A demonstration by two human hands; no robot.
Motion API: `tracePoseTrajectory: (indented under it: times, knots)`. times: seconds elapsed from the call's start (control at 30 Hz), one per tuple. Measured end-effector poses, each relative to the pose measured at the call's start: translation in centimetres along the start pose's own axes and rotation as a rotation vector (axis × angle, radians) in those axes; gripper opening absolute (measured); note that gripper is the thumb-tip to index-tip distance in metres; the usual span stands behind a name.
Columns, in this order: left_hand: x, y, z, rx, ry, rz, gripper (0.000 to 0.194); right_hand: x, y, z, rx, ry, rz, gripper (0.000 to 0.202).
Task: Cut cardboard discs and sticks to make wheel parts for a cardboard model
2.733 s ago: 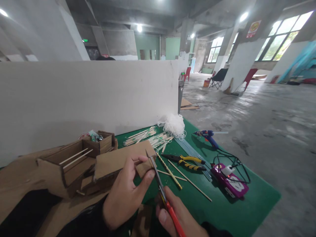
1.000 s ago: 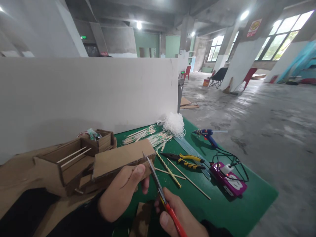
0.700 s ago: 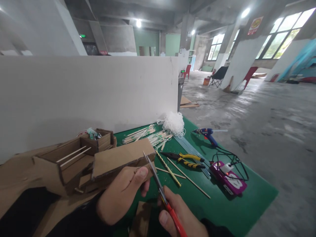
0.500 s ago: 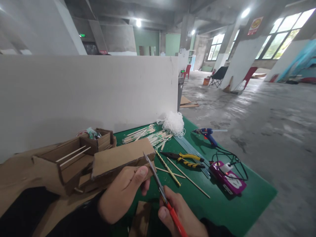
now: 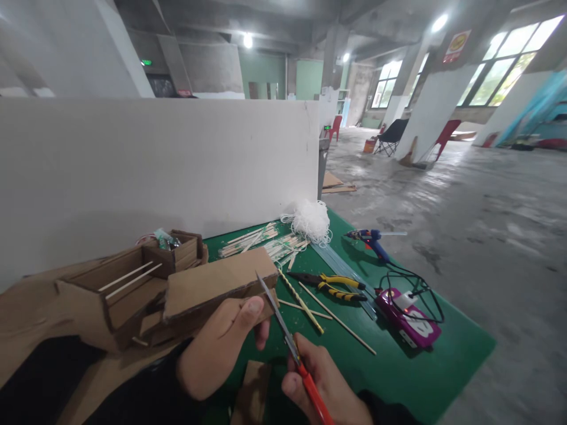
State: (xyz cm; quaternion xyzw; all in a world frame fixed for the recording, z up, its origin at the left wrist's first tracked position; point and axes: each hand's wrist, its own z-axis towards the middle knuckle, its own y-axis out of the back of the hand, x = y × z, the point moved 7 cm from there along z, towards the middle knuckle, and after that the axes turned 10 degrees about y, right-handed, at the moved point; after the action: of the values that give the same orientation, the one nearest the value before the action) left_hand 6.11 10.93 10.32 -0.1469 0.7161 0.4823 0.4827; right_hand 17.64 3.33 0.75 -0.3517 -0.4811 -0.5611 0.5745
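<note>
My left hand [image 5: 225, 342] pinches a small piece of cardboard [image 5: 269, 304] between thumb and fingers. Red-handled scissors [image 5: 290, 343] are gripped in my right hand [image 5: 325, 375], their blades pointing up and away, with the blade beside the cardboard piece's right edge. Whether the blades bite into the cardboard I cannot tell. Just behind my left hand lies a long cardboard box [image 5: 219, 280]. Below my hands, another cardboard strip [image 5: 251, 389] rests on the green table [image 5: 411, 378].
An open cardboard box [image 5: 95, 307] with two sticks stands left. Pliers [image 5: 330, 286], a twisted yellow drill bit [image 5: 301, 301], wooden sticks [image 5: 339, 319], white string [image 5: 310, 221], a glue gun [image 5: 372, 241] and a purple power strip [image 5: 410, 321] lie on the table. A white partition [image 5: 159, 165] rises behind.
Almost nothing differs. Both hands hold the same things in nearly the same places, and the whole view has shifted very slightly.
</note>
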Motion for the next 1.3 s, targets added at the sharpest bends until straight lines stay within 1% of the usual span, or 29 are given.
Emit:
tracePoseTrajectory:
  times: [0.13, 0.3, 0.43, 0.63, 0.77, 0.93, 1.17, 1.23, 1.3]
  knots:
    - [0.0, -0.1, 0.1, 0.013, 0.008, 0.012, 0.066, -0.1, 0.0, -0.1, 0.007, -0.012, 0.013, 0.055]
    - [-0.2, -0.2, 0.0, 0.055, -0.022, 0.028, 0.066, -0.7, 0.3, -1.3, 0.017, -0.024, -0.166, 0.05]
    - [-0.3, -0.1, 0.0, 0.07, -0.035, 0.024, 0.066, -0.4, 0.3, -1.8, 0.017, -0.023, -0.137, 0.049]
    - [-0.8, -0.6, 0.0, 0.103, -0.039, 0.026, 0.065, 1.6, 0.6, -0.8, 0.021, 0.043, -0.145, 0.048]
    - [-0.8, -0.8, 0.0, 0.09, -0.05, 0.041, 0.066, 1.3, 0.5, -0.4, 0.028, 0.021, -0.187, 0.052]
    - [-0.4, -0.9, 0.1, 0.094, -0.05, 0.035, 0.068, 0.3, 0.4, -0.3, 0.001, -0.015, -0.141, 0.051]
    - [0.2, -0.7, 0.1, 0.083, 0.001, -0.028, 0.067, 0.4, 0.3, -0.3, -0.002, -0.027, -0.071, 0.05]
    - [0.2, -0.6, 0.2, 0.088, 0.003, -0.046, 0.065, 0.3, 0.1, -0.3, 0.009, -0.028, -0.042, 0.05]
    - [0.2, -0.3, 0.3, 0.051, 0.007, -0.082, 0.058, -0.1, 0.0, -0.3, 0.008, -0.04, -0.014, 0.05]
